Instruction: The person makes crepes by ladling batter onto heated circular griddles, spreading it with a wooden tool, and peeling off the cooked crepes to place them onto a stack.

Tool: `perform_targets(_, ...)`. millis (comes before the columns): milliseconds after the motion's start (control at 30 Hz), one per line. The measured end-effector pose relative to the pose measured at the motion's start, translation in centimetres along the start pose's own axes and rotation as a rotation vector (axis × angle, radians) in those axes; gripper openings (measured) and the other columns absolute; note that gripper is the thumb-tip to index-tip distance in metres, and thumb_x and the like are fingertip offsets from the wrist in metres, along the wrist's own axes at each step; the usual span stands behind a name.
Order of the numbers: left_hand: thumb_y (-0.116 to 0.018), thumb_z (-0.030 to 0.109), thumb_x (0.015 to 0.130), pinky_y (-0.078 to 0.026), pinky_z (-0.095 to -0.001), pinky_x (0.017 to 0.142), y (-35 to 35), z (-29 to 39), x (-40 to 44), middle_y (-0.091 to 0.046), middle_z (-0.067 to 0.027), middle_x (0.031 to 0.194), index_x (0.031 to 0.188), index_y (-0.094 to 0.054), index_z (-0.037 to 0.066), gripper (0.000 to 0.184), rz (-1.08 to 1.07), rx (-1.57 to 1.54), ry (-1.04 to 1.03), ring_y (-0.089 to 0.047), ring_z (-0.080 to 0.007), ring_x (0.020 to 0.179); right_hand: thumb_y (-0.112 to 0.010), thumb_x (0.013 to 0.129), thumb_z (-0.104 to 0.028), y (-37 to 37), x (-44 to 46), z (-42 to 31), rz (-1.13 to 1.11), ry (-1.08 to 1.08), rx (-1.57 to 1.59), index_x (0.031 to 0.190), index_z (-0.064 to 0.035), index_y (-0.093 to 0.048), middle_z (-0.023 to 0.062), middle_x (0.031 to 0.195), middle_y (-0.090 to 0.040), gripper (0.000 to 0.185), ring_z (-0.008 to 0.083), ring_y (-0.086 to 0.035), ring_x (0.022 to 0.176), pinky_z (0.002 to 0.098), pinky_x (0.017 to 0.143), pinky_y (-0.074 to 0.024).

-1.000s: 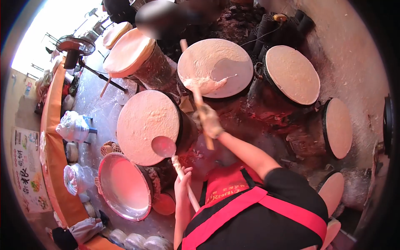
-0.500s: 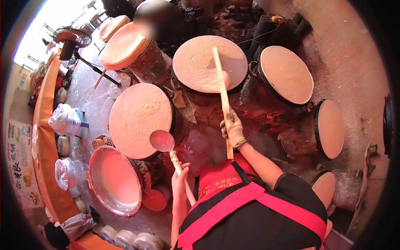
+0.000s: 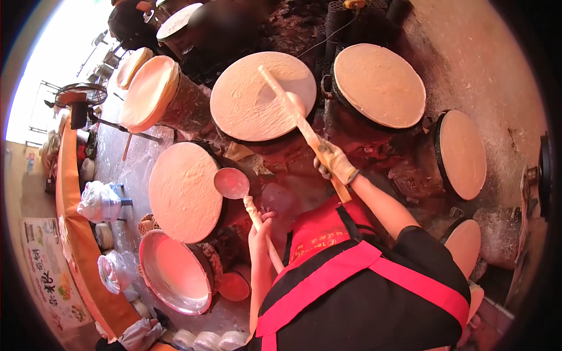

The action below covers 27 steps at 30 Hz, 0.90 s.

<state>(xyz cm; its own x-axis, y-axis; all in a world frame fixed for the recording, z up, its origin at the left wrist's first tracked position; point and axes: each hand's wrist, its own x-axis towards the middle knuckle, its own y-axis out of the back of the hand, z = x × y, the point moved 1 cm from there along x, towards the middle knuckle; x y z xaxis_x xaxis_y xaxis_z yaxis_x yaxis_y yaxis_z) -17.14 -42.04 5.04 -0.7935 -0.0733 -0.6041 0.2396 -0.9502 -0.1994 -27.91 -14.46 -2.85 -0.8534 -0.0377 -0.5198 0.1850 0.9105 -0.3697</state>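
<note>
Gripping wooden stick (image 3: 302, 125) in right hand (image 3: 335, 162), now slanted further across batter (image 3: 237, 102), apparently mid-spread. Still holding ladle (image 3: 231, 183) in left hand (image 3: 259, 235).

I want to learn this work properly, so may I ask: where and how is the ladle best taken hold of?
Probably take the ladle by its long, slim handle, some way behind the bowl, near where the left hand holds it. Come from the apron side: the handle runs back that way, while the wide, round bowl is at the far end.
</note>
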Motion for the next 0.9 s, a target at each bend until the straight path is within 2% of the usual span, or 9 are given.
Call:
perform_targets(33,-0.059,0.009,0.089,-0.04,-0.0179,0.076,-0.6,-0.4,0.7,-0.062,-0.0018,0.111,0.119,-0.057,0.0,0.031,-0.008,-0.001,0.005,-0.052,-0.0043,0.085,-0.054,0.095,-0.039,-0.1,1.0,-1.1,-0.07,-0.055,0.263,0.138,-0.0264,-0.04,0.0059,0.067,-0.057,0.047,0.0117,-0.046,0.039,0.0255,0.034,-0.0378)
perform_targets(200,-0.061,0.01,0.088,-0.04,-0.0183,0.076,-4.9,-0.1,2.3,-0.061,-0.0007,0.11,0.122,-0.054,0.0,0.036,-0.032,-0.018,0.036,-0.052,-0.0041,0.084,-0.058,0.088,-0.051,-1.7,0.7,-2.4,-0.26,0.01,-0.234,0.135,-0.0207,-0.048,0.0002,0.064,-0.057,0.057,0.0057,-0.043,0.041,0.0218,0.036,-0.0307)
perform_targets(300,-0.062,0.011,0.087,-0.039,-0.0182,0.074,-7.5,0.0,3.2,-0.061,0.0005,0.108,0.125,-0.052,0.0,0.04,0.0,-0.023,0.021,-0.05,-0.0034,0.083,-0.057,0.088,-0.053,3.8,1.4,-4.2,-0.135,0.03,-0.299,0.137,-0.0199,-0.046,-0.0015,0.062,-0.055,0.06,0.0045,-0.041,0.04,0.0201,0.036,-0.0279)
perform_targets(467,-0.062,0.011,0.087,-0.038,-0.0187,0.072,-9.8,-0.7,3.4,-0.062,0.0011,0.106,0.127,-0.049,0.0,0.044,0.043,-0.019,0.013,-0.048,-0.0034,0.08,-0.055,0.094,-0.041,10.2,8.8,-6.8,-0.239,-0.083,0.004,0.137,-0.0257,-0.042,0.0055,0.068,-0.058,0.048,0.0113,-0.046,0.042,0.0257,0.036,-0.0344)
perform_targets(667,-0.063,0.011,0.087,-0.041,-0.0193,0.072,-10.6,-1.4,3.9,-0.062,-0.0012,0.105,0.119,-0.056,0.001,0.035,0.062,-0.042,-0.03,-0.049,-0.0039,0.079,-0.051,0.097,-0.031,3.4,11.1,-11.8,0.051,0.118,-0.182,0.131,-0.018,-0.051,0.0031,0.066,-0.055,0.036,0.0074,-0.041,0.04,0.0221,0.035,-0.034)
perform_targets(733,-0.063,0.011,0.087,-0.044,-0.0211,0.072,-10.6,-0.8,4.1,-0.062,-0.0016,0.102,0.116,-0.058,0.001,0.031,0.062,-0.03,0.004,-0.051,-0.0053,0.079,-0.054,0.095,-0.031,2.8,13.5,-9.7,0.068,0.123,-0.469,0.137,-0.0155,-0.046,0.0053,0.078,-0.06,0.045,0.007,-0.049,0.049,0.0231,0.042,-0.04)
perform_targets(800,-0.063,0.011,0.087,-0.047,-0.0226,0.071,-10.3,0.1,3.8,-0.061,-0.0015,0.097,0.113,-0.059,0.001,0.028,0.054,-0.008,0.024,-0.053,-0.0067,0.078,-0.056,0.094,-0.024,4.4,15.6,-7.4,0.024,0.543,-0.513,0.132,-0.0043,-0.05,0.0077,0.104,-0.061,0.044,0.0093,-0.049,0.078,0.0223,0.068,-0.0384)
perform_targets(867,-0.063,0.011,0.087,-0.05,-0.0237,0.069,-10.1,1.8,3.0,-0.059,-0.001,0.09,0.112,-0.059,0.002,0.027,0.034,0.017,0.024,-0.055,-0.0079,0.077,-0.057,0.093,-0.018,4.8,13.2,-8.5,0.032,0.616,-0.455,0.129,0.0016,-0.052,0.0164,0.133,-0.053,0.041,0.018,-0.048,0.125,0.028,0.105,-0.0338)
perform_targets(900,-0.061,0.01,0.088,-0.049,-0.0226,0.063,-9.9,2.3,2.9,-0.056,0.0002,0.081,0.111,-0.06,0.003,0.024,0.037,-0.012,0.025,-0.055,-0.0083,0.071,-0.057,0.092,-0.016,4.8,12.7,-8.3,0.063,0.649,-0.445,0.128,0.0015,-0.053,0.0138,0.127,-0.056,0.04,0.0163,-0.051,0.117,0.0269,0.1,-0.0371)
